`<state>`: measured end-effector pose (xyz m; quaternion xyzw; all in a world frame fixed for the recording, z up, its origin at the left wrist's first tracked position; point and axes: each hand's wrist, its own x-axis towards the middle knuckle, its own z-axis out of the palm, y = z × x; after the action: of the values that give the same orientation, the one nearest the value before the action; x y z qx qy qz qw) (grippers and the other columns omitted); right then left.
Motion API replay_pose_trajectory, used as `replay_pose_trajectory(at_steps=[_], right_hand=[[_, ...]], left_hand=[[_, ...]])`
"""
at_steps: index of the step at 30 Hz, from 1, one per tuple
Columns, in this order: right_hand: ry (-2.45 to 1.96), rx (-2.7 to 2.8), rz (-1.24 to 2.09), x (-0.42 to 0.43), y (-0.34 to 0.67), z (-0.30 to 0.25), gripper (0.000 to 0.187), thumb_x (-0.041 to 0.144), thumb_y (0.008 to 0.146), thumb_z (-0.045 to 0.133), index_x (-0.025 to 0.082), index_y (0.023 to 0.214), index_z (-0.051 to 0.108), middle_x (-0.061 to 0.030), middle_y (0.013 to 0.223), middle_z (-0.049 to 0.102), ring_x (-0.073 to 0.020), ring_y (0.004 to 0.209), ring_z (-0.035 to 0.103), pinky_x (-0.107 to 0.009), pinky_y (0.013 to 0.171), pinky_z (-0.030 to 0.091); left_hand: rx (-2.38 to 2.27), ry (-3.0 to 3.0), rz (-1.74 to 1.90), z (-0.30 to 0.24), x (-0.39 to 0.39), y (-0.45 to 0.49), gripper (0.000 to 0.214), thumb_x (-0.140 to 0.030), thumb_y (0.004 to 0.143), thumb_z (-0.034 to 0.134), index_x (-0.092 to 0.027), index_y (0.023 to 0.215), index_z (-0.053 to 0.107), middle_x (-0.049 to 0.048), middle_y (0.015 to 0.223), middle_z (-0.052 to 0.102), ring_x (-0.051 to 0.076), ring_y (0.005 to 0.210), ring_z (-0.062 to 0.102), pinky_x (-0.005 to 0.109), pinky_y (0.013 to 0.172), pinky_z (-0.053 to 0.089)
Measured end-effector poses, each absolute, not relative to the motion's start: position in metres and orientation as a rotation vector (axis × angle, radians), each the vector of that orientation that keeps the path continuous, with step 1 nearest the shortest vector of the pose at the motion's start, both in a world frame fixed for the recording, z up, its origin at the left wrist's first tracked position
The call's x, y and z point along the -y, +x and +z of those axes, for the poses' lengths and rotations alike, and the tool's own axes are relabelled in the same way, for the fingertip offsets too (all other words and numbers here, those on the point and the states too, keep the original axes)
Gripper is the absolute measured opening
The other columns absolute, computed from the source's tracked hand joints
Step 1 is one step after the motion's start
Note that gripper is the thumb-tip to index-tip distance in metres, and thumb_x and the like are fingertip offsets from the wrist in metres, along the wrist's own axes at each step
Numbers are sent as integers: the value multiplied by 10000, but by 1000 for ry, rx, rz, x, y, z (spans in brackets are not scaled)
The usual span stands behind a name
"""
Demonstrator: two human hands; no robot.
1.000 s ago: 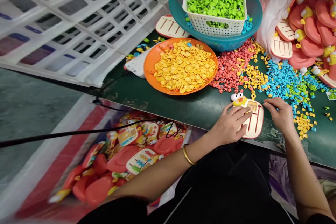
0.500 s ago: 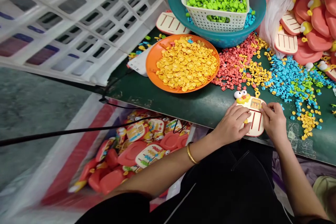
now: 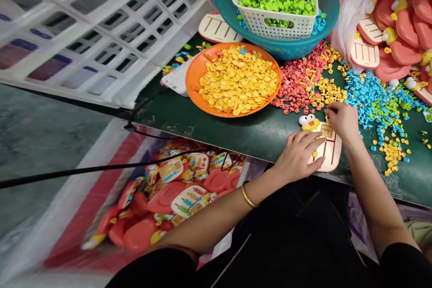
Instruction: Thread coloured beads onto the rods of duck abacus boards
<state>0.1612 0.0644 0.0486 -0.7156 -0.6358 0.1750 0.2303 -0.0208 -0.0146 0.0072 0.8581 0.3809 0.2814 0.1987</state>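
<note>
A flat cream toy board (image 3: 332,155) with a red rim, red slots and a duck head (image 3: 308,122) with bulging eyes lies at the table's front edge. My left hand (image 3: 299,155) rests over its left side, fingers stretched out and thumb apart. Close to those fingertips sits a small yellow bead (image 3: 315,154) on the board. At the board's upper right is my right hand (image 3: 344,122), its thumb and fingertips pinched together beside the duck head. Whatever is between them is hidden. A small printed picture (image 3: 326,131) shows on the board between the two hands.
An orange plate (image 3: 193,78) of yellow discs, loose red pieces (image 3: 295,83) and blue pieces (image 3: 361,90) lie beyond. Behind stand a teal basin (image 3: 224,4) and white basket (image 3: 276,27) of green pieces. A white crate (image 3: 135,78) leans left; finished-looking toys (image 3: 167,198) fill a box below.
My right hand has moved up from the board's right edge to its top right corner. My left hand stays on the board. The whole view has shifted slightly.
</note>
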Motion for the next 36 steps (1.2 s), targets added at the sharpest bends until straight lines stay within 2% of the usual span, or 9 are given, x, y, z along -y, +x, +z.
replay_pose_trajectory(at_steps=[5,10,12,15,26,28,32,34,36], right_hand=[[-1856,1542,614,-13,182,46,198,341,855,613,196,848,747,-48,851,727,-198,761,643,-318,713,484],[-1746,1671,235,19,176,18,243,276,931,519,200,914,749,-80,895,626,-206,844,602,-353,772,516],[-1697,1747,155,23,174,10,262,242,951,484,204,995,740,-81,905,604,-203,854,589,-353,774,527],[-1666,1827,116,30,178,9,287,206,964,457,218,1082,718,-74,910,588,-191,848,584,-336,748,535],[-1429,1925,412,25,160,17,270,176,947,465,240,975,726,-68,953,673,-195,911,632,-335,810,538],[-1521,1813,367,8,171,20,208,227,944,516,240,947,723,-61,933,669,-201,875,624,-349,790,529],[-1849,1729,29,-26,208,24,173,233,913,545,204,878,711,-105,916,623,-263,909,543,-412,806,473],[-1892,1861,6,-35,219,22,192,177,901,506,201,832,683,-112,898,607,-276,926,505,-418,817,449],[-1895,1966,22,-38,222,21,187,132,881,484,199,819,647,-114,890,595,-277,920,484,-419,823,433]], left_hand=[[-1027,2322,871,5,13,-22,410,-431,926,591,-175,1245,621,100,1261,666,269,1185,557,432,1037,376],[-926,2344,965,5,13,-23,303,-338,956,582,-206,1228,599,50,1170,710,232,1191,579,426,1093,343],[-935,2317,983,4,12,-23,340,-351,930,610,-182,1223,573,81,1181,685,244,1193,569,423,1070,381],[-990,2258,985,1,10,-23,354,-410,863,672,-157,1083,558,124,1132,640,267,1124,567,422,983,450],[-1067,2254,867,1,11,-23,285,-448,860,657,-189,900,544,103,1075,593,264,1077,540,422,964,441],[-1089,2269,837,3,11,-24,308,-462,858,660,-179,947,582,115,1116,604,271,1096,543,414,957,437],[-1002,2418,713,9,10,-23,426,-413,930,577,-234,1316,561,106,1396,565,294,1274,485,459,1048,353],[-961,2447,670,10,10,-22,431,-380,958,531,-270,1375,540,72,1413,580,287,1306,476,474,1084,308],[-978,2409,690,10,10,-21,428,-393,954,530,-241,1353,568,77,1362,620,280,1283,504,462,1090,311]])
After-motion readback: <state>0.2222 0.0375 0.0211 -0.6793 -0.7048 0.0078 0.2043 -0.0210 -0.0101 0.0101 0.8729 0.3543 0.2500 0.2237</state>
